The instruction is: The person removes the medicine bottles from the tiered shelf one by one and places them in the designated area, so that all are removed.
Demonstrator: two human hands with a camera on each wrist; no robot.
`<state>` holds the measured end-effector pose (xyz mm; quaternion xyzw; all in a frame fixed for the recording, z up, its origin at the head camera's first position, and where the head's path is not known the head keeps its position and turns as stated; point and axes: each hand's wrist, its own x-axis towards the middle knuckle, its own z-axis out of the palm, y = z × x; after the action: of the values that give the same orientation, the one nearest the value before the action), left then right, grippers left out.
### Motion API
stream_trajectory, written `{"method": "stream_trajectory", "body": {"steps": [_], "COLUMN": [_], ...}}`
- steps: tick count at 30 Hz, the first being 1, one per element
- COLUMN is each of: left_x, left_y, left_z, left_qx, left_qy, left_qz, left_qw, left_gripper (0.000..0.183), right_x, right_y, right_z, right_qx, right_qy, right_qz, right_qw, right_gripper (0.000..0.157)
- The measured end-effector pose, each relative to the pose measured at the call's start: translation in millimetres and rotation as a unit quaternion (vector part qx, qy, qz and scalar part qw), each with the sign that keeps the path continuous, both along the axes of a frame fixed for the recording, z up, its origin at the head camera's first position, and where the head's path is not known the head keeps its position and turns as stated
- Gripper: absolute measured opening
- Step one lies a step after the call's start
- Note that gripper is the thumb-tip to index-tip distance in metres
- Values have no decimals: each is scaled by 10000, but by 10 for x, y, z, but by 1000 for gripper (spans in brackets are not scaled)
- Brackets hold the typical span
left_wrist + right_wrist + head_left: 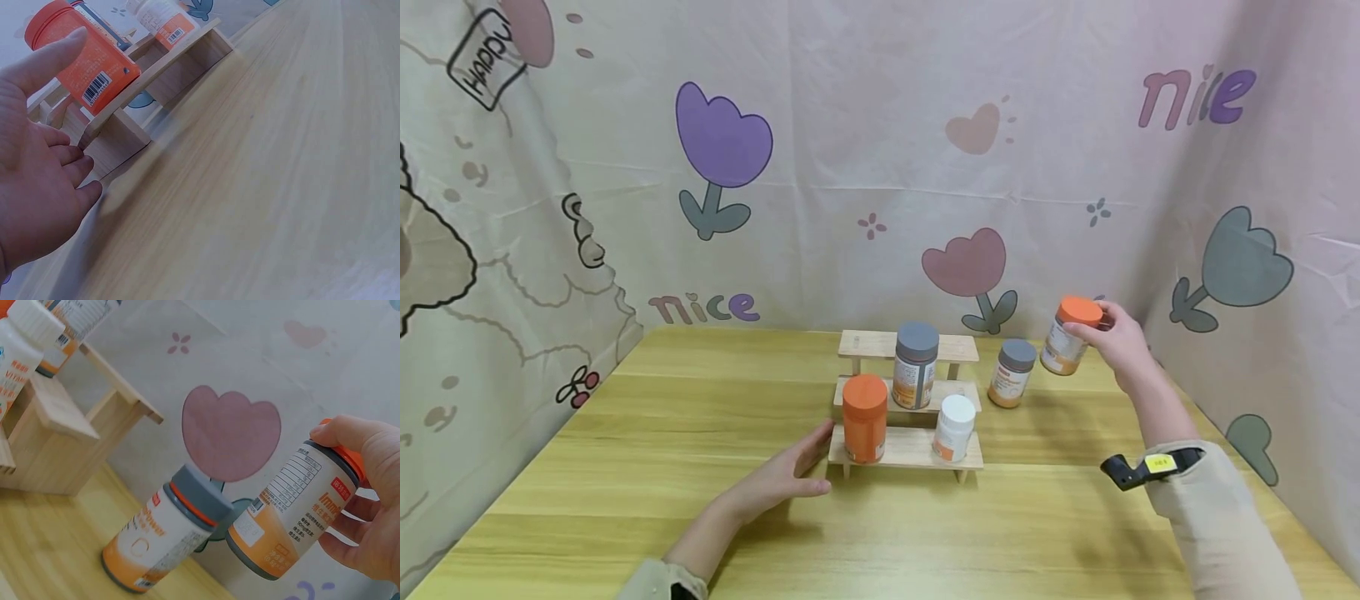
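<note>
My right hand (pixel 1118 340) grips a supplement bottle (pixel 294 509) with an orange lid and a white-and-orange label, held up at the right. Just left of it a grey-lidded bottle (pixel 1011 375) stands on the table. My left hand (pixel 778 479) reaches beside the left end of a three-step wooden rack (pixel 910 450), fingers extended, fingertips right at its lower step. On that bottom step are an orange bottle (pixel 865 421) and a small white bottle (pixel 954 429). A larger grey-capped bottle (pixel 915 367) sits on the middle step.
The rack's top step (pixel 880 343) is bare. A light wooden table (pixel 625 467) spreads under everything. Behind and at both sides hangs a pale cloth (pixel 850 125) printed with tulips and the word nice.
</note>
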<state>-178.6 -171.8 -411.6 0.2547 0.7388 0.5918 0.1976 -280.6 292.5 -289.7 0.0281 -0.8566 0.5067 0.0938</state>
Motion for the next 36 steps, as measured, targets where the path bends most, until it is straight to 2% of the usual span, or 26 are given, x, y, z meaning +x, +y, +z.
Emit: {"method": "stream_trajectory", "body": {"steps": [14, 24, 36], "left_x": [7, 7, 10], "left_y": [-5, 5, 1], "left_z": [-11, -1, -7], "left_qx": [25, -7, 17], "left_qy": [5, -5, 9], "left_qz": [0, 39, 25], "left_qw": [10000, 10000, 10000], "left_gripper": [89, 88, 89], "right_x": [-34, -58, -49], "right_y": [78, 58, 12], "right_z": [-330, -570, -700], "right_qx": [59, -2, -189], "right_qy": [-162, -317, -411], "right_qz": [56, -93, -63], "right_qw": [9998, 9995, 9990], "right_gripper": [75, 77, 74]}}
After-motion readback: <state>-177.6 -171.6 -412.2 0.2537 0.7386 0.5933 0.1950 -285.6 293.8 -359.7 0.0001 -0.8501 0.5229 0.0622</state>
